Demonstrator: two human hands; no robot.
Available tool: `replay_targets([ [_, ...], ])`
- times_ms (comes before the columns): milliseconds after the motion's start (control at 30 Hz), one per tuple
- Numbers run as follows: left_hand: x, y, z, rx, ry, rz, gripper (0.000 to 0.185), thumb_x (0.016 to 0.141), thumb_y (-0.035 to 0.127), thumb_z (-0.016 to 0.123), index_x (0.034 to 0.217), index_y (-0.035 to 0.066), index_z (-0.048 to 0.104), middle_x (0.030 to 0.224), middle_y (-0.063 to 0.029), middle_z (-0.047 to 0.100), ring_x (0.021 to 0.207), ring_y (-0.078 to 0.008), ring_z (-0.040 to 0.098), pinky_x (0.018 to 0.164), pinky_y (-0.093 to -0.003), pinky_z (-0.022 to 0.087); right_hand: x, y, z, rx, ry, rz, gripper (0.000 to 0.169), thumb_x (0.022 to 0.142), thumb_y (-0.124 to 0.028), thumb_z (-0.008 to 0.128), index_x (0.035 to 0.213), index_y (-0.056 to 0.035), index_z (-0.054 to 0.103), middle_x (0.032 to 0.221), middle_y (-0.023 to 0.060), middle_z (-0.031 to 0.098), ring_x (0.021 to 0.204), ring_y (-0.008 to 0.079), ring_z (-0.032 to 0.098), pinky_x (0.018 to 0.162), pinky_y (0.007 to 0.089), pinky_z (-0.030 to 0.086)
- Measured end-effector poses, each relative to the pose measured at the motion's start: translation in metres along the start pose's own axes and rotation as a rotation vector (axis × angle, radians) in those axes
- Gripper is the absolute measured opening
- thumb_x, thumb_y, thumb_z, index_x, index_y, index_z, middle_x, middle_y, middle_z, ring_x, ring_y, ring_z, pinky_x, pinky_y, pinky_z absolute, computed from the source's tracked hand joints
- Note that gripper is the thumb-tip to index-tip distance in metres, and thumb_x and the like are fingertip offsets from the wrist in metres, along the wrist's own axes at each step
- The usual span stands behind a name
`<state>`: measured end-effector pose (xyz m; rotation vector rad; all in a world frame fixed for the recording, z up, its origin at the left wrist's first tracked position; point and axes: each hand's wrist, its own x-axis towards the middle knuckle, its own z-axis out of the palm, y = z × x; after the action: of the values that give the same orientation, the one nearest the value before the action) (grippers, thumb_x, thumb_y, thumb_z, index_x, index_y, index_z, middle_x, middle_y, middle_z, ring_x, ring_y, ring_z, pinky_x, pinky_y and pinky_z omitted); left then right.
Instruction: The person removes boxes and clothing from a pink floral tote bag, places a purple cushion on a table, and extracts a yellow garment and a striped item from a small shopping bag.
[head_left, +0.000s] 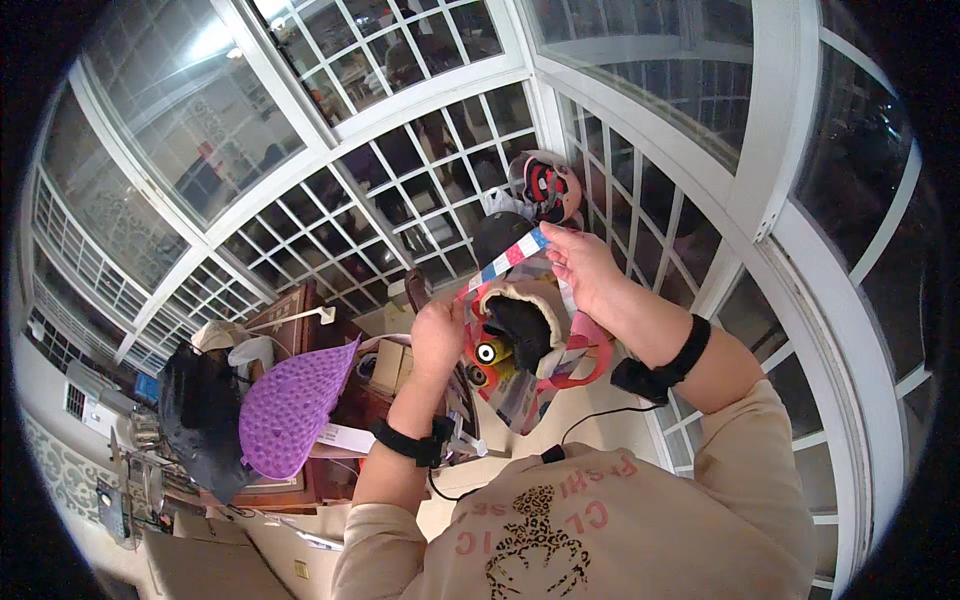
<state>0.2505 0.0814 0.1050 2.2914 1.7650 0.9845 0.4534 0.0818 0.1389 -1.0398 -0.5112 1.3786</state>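
A colorful patterned bag (525, 409) hangs in front of me with its mouth open. My left hand (439, 337) grips the left end of its upper rim. My right hand (574, 262) holds the other end, by a blue, white and red patterned strip (510, 259) stretched between both hands. Inside the bag lies a black item with a cream fleecy edge (555, 322), beside a yellow rolled or cylindrical thing (487, 351) with a round black-and-white end. A red loop handle (596, 360) droops on the right side, below my right hand.
A purple perforated plastic piece (300, 409) stands at the left, before a dark red wooden cabinet (292, 322) and a black plastic bag (195, 420). A pink helmet (566, 187) sits in the window corner beyond the bag. White-framed windows (435, 97) surround the area. A cardboard box (210, 562) is at lower left.
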Motion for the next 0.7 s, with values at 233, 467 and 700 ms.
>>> replay_targets([
  [233, 0.006, -0.005, -0.022, -0.403, -0.117, -0.094, 0.023, 0.080, 0.018, 0.046, 0.074, -0.002, 0.054, 0.055, -0.0159, 0.049, 0.054, -0.0296, 0.050, 0.053, -0.0364, 0.039, 0.000, 0.006, 0.001, -0.065, -0.083, 0.024, 0.028, 0.071, -0.032, 0.062, 0.089, -0.0114, 0.053, 0.091, 0.0004, 0.056, 0.084, 0.0101, 0.046, 0.075, 0.0264, 0.035],
  [467, 0.012, 0.005, -0.024, -0.800, -0.217, -0.425, 0.025, 0.084, 0.023, 0.044, 0.075, 0.003, 0.055, 0.049, 0.0010, 0.044, 0.038, -0.0070, 0.039, 0.037, -0.0208, 0.030, -0.006, 0.022, -0.018, -0.338, -0.453, 0.134, 0.038, 0.077, -0.031, 0.054, 0.106, -0.0078, 0.051, 0.106, 0.0046, 0.054, 0.103, 0.0135, 0.042, 0.089, 0.0277, 0.028],
  [700, 0.003, 0.007, -0.011, -0.899, -0.325, -0.391, 0.022, 0.085, 0.020, 0.043, 0.078, 0.003, 0.055, 0.055, 0.0011, 0.049, 0.042, -0.0046, 0.041, 0.039, -0.0186, 0.031, -0.001, 0.050, -0.065, -1.207, -0.850, -0.721, 0.063, 0.065, -0.008, 0.059, 0.122, -0.0114, 0.033, 0.125, 0.0129, 0.034, 0.114, 0.0254, 0.034, 0.091, 0.0327, 0.032],
])
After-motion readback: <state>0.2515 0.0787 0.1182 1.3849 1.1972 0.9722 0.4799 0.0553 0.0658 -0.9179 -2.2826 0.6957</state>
